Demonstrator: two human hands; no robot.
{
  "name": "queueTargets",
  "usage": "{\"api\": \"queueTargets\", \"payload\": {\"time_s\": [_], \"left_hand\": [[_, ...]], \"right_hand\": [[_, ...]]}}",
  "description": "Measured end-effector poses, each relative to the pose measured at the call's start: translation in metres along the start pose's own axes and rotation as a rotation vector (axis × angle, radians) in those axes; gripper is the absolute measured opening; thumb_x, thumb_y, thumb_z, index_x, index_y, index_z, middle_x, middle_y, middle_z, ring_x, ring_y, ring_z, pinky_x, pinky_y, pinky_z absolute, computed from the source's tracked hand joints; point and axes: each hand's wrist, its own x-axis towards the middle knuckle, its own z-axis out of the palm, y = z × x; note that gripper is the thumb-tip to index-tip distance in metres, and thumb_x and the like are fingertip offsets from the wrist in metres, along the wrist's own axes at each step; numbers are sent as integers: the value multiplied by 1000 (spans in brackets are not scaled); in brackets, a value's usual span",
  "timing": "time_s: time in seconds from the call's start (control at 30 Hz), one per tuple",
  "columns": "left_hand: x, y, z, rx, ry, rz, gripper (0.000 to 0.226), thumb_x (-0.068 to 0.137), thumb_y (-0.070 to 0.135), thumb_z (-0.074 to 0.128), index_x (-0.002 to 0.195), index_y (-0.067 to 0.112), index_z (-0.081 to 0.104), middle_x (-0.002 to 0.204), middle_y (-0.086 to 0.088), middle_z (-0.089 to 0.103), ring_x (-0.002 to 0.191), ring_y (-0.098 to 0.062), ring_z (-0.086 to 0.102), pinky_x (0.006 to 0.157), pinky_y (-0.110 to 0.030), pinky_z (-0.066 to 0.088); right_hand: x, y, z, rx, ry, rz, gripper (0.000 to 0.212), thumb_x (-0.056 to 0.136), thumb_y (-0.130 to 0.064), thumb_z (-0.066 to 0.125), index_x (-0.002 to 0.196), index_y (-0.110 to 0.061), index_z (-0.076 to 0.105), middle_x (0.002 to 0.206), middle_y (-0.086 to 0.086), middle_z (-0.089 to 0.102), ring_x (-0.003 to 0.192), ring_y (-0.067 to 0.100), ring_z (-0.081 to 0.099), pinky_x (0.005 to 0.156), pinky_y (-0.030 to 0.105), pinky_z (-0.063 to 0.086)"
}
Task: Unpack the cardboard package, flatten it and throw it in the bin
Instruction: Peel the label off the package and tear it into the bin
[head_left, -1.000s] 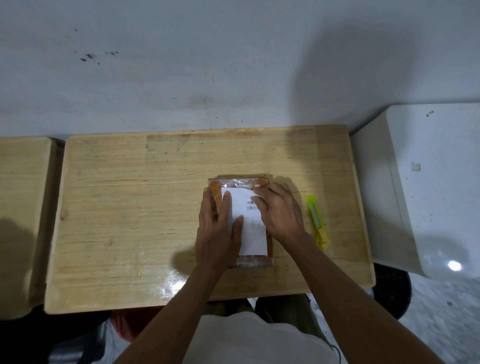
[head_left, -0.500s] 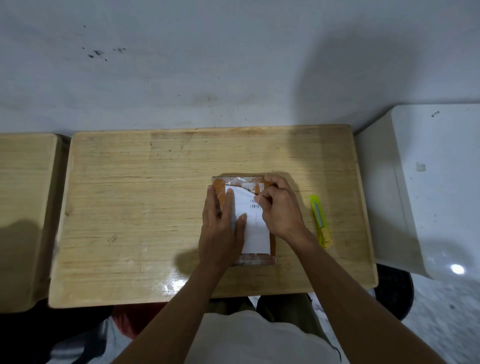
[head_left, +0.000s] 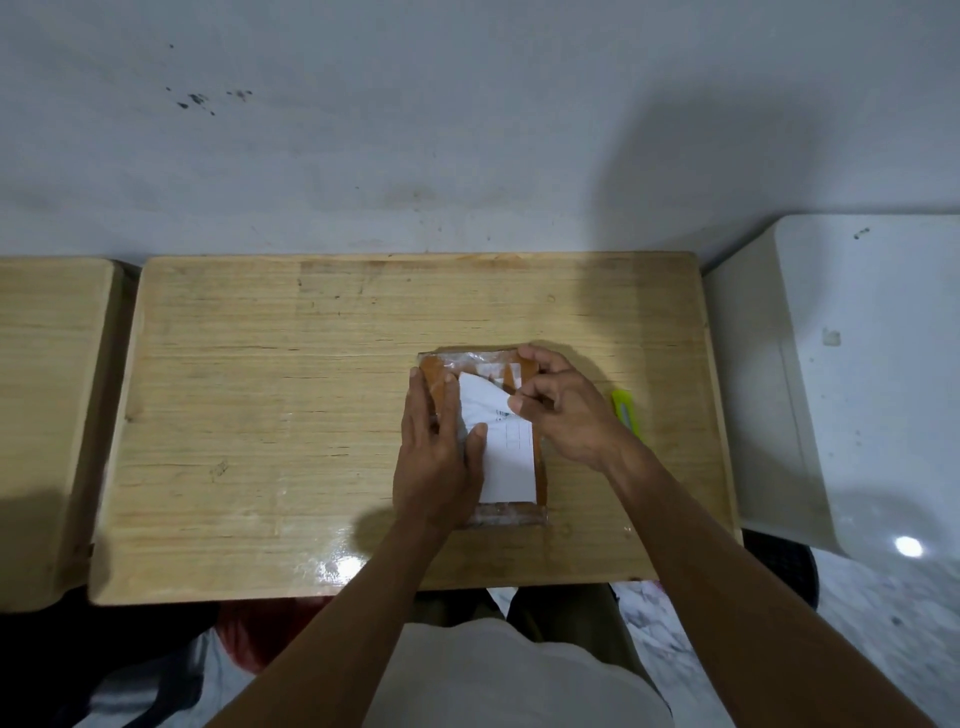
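The flat, tape-wrapped brown cardboard package (head_left: 483, 436) lies on the wooden counter (head_left: 270, 415), right of centre and closer to the near edge than the far one, with a white paper shipping label (head_left: 506, 457) stuck across its top. I judge the task to be at its very start: the package looks sealed, clear tape glinting along its far and near ends, and only the label's far corner is lifted and curled back, baring a strip of brown card beneath. Opening it, emptying it, flattening it and binning it all remain. My left hand (head_left: 436, 462) lies flat with straight fingers over the package's left half, pressing it to the counter, the thumb resting on the label. My right hand (head_left: 563, 410) sits over the package's far right corner, thumb and forefinger pinching the lifted corner of the label while the other fingers curl over the far edge of the package. Just beside that hand, toward the counter's right edge, a yellow-green utility knife (head_left: 626, 413) lies untouched, partly hidden behind my wrist. Past the right edge stands a white boxy unit (head_left: 857, 374); I see nothing I can call a bin for certain.
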Motion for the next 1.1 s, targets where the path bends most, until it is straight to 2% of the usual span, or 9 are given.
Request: {"api": "queueTargets", "payload": {"time_s": [0.1, 0.2, 0.37, 0.57, 0.7, 0.83, 0.93, 1.03, 1.1], "left_hand": [[1, 3, -3, -11, -23, -15, 74, 102, 40, 42, 160, 19, 1, 167, -7, -9, 155, -25, -3, 112, -45, 38], [1, 6, -6, -42, -39, -25, 75, 102, 42, 41, 160, 21, -2, 167, 1, -16, 154, -18, -11, 115, -39, 30], [-3, 0, -4, 6, -20, -4, 78, 101, 42, 48, 160, 15, 5, 167, -6, -9, 154, -20, -11, 122, -37, 19], [-36, 0, -3, 13, -4, -59, 79, 101, 49, 42, 160, 20, -2, 168, -6, -7, 154, -17, -7, 118, -33, 19], [-49, 2, -2, -8, -41, -127, 92, 95, 62, 50, 158, 30, -9, 167, 0, -12, 152, -13, -4, 114, -32, 17], [-52, -6, -1, -13, -48, -60, 111, 83, 74, 55, 159, 21, -6, 166, -2, -18, 153, -13, -10, 118, -31, 14], [-52, -11, 0, -22, -63, -33, 120, 76, 81, 55, 159, 16, -3, 165, 0, -21, 153, -13, -10, 118, -33, 10], [-50, -11, 2, -65, -79, -36, 125, 73, 81, 60, 159, 17, -6, 165, 1, -22, 153, -12, -11, 119, -36, 16], [-50, -13, 3, -63, -73, -20, 126, 73, 79, 61, 159, 15, -5, 166, -2, -20, 154, -16, -9, 119, -39, 17]], "right_hand": [[-2, 3, -3, 19, -15, -13, 15, 91, -18, 67, 82, -7, 73, 155, -10, 35, 128, -9, 36, 104, 27, 39], [-3, 5, -1, 28, -12, -17, 21, 92, -17, 65, 77, -2, 68, 154, -12, 35, 114, -33, 30, 93, 13, 35], [-3, 3, 6, 25, 83, -18, 27, 91, -14, 64, 72, 5, 62, 152, -6, 42, 127, -11, 34, 105, 26, 36], [-5, -4, 11, -8, 153, 4, 25, 92, -9, 61, 69, 2, 60, 146, -5, 48, 124, -8, 35, 98, 13, 28], [-6, -7, 13, -11, 180, 33, 25, 94, -10, 60, 72, 2, 64, 144, -9, 48, 119, -7, 41, 83, -3, 28], [-3, -5, 13, 66, 168, 56, 26, 93, -9, 61, 69, 2, 63, 145, -8, 47, 121, 2, 47, 95, 20, 40], [-2, -3, 10, 132, 88, 56, 28, 94, -11, 61, 73, 8, 64, 149, -8, 42, 122, 2, 43, 107, 35, 41], [-3, -1, 6, 210, 5, 67, 27, 95, -10, 60, 77, 8, 67, 152, -9, 36, 126, -1, 35, 105, 29, 36], [-4, 0, 4, 293, -25, 95, 17, 95, -8, 60, 85, 3, 69, 145, -13, 42, 125, -1, 38, 107, 29, 35]]}}
